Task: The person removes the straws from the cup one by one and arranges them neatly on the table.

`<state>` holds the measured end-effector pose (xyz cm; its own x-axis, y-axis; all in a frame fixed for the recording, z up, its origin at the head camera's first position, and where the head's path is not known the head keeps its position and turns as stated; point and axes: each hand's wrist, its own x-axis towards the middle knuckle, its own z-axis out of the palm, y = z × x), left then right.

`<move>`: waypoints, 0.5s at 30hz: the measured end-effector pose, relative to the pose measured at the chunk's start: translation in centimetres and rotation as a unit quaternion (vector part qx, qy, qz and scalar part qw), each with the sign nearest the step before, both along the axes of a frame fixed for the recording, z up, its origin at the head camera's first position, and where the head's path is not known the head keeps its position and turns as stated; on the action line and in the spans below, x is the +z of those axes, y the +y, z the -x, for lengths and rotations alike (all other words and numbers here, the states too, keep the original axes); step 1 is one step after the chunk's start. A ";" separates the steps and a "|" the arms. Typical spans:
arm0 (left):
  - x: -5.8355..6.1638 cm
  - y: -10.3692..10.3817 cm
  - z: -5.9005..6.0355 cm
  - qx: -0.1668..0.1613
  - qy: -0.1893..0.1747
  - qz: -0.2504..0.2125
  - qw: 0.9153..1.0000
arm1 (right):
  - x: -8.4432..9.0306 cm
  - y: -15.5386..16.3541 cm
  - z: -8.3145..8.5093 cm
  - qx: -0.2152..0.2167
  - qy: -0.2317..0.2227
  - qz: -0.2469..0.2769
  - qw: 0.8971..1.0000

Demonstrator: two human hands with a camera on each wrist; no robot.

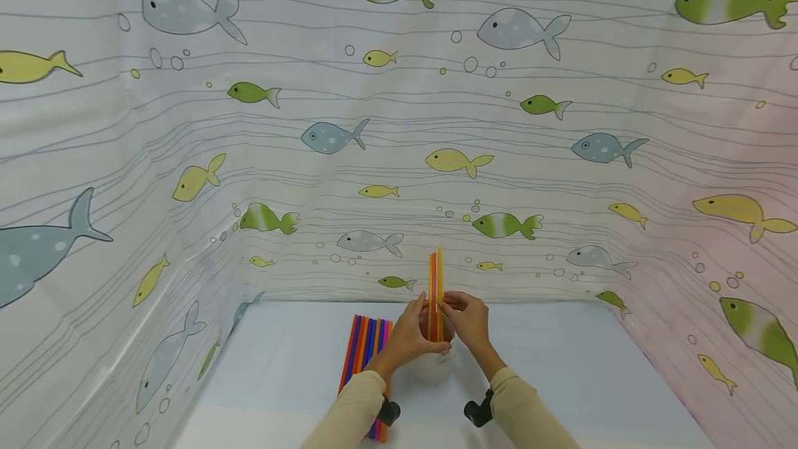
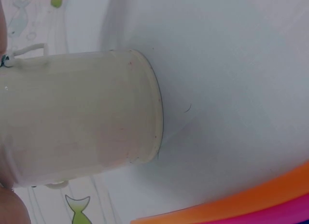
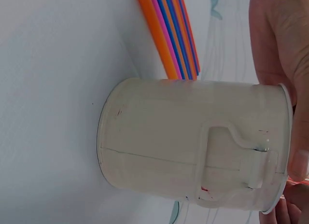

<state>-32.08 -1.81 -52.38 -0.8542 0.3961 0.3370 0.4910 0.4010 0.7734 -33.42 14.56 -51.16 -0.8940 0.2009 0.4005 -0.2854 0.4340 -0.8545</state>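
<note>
A cream metal can (image 1: 432, 370) with small side handles stands upright on the table. Several orange and yellow straws (image 1: 435, 276) rise steeply out of its mouth; their lower ends are hidden inside. My left hand (image 1: 408, 332) grips the can round its rim, thumb across the front. On the other side, my right hand (image 1: 469, 319) pinches at the straws just above the rim; how many it holds I cannot tell. The right wrist view shows the can (image 3: 174, 142) close up, with the left thumb (image 3: 300, 163) lying along its rim.
Left of the can, a row of coloured straws (image 1: 364, 345) lies side by side on the white table (image 1: 280, 366), partly under the left forearm. A fish-patterned curtain (image 1: 399, 158) encloses the back and sides. Each wrist wears a small black camera mount (image 1: 479, 410).
</note>
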 end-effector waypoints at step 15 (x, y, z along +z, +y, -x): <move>-0.3 0.0 0.2 -0.001 -0.009 0.004 1.000 | -0.6 -0.4 0.0 -0.006 -0.001 0.005 1.000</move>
